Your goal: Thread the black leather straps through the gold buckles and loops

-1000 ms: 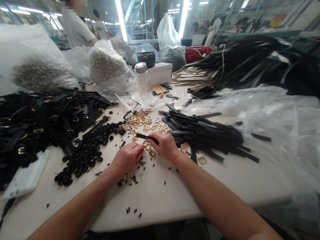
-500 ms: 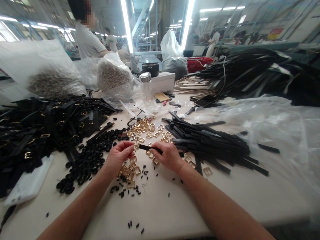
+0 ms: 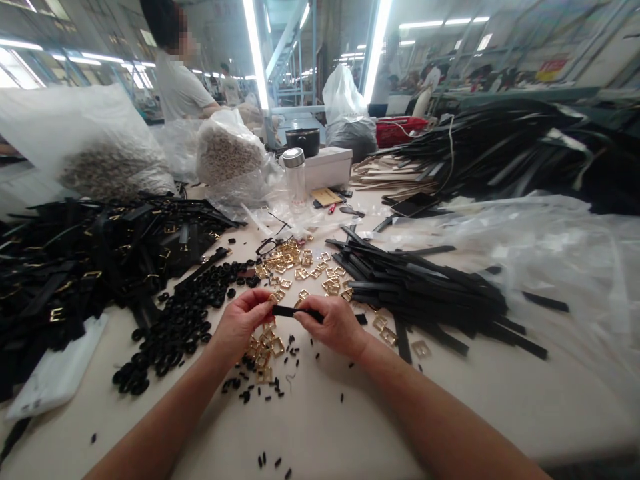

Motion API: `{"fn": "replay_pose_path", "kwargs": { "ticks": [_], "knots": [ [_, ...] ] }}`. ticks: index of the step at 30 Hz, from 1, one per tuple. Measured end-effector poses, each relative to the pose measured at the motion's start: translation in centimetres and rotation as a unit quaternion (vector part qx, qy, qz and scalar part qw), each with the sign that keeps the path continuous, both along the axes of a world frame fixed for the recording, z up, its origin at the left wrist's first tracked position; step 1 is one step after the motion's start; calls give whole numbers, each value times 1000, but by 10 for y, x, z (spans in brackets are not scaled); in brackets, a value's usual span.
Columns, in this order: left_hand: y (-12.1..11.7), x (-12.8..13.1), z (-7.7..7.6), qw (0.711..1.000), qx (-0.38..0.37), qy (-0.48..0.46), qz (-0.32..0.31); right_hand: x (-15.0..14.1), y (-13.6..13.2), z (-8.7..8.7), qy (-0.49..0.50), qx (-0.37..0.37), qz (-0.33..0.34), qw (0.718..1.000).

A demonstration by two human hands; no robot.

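My right hand (image 3: 335, 325) is closed round a flat black strap (image 3: 285, 311), whose short end points left out of my fingers. At that end my left hand (image 3: 245, 319) pinches a small gold buckle (image 3: 273, 299), mostly hidden by the fingertips, against the strap. Below and between the hands lie loose gold buckles (image 3: 263, 350) and scattered small black pieces (image 3: 245, 395). More gold buckles (image 3: 290, 257) are heaped just beyond the hands. A pile of black straps (image 3: 420, 280) spreads to the right of my right hand.
Black rings (image 3: 173, 333) are heaped left of my left hand, beside a mound of buckled black straps (image 3: 100, 260). A glass bottle (image 3: 295, 177) and white box (image 3: 327, 167) stand farther back. Plastic sheeting (image 3: 550, 247) covers the right side. A person (image 3: 183, 90) stands behind filled bags (image 3: 233, 157).
My left hand has come from the buckles on the table to the strap's end, with a buckle in its fingers. The strap has stayed in my right hand, and the view has tilted up slightly.
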State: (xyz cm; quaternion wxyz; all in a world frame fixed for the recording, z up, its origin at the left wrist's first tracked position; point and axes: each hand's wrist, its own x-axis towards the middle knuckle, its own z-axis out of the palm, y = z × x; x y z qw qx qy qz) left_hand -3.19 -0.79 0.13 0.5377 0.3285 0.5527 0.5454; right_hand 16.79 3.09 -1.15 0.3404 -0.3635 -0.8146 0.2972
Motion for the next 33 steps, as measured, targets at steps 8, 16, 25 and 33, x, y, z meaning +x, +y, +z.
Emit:
{"fn": "replay_pose_path", "kwargs": {
  "ticks": [8, 16, 25, 33],
  "knots": [
    [-5, 4, -3, 997, 58, 53, -9, -4, -2, 3, 59, -142, 16, 988],
    [-8, 8, 2, 987, 138, 81, 3, -4, -1, 4, 140, -274, 37, 951],
    [-7, 2, 3, 992, 87, 88, -27, 2, 7, 7, 160, -151, -50, 974],
    [-4, 3, -2, 992, 107, 66, -8, -2, -4, 12, 118, -388, 140, 904]
  ]
}}
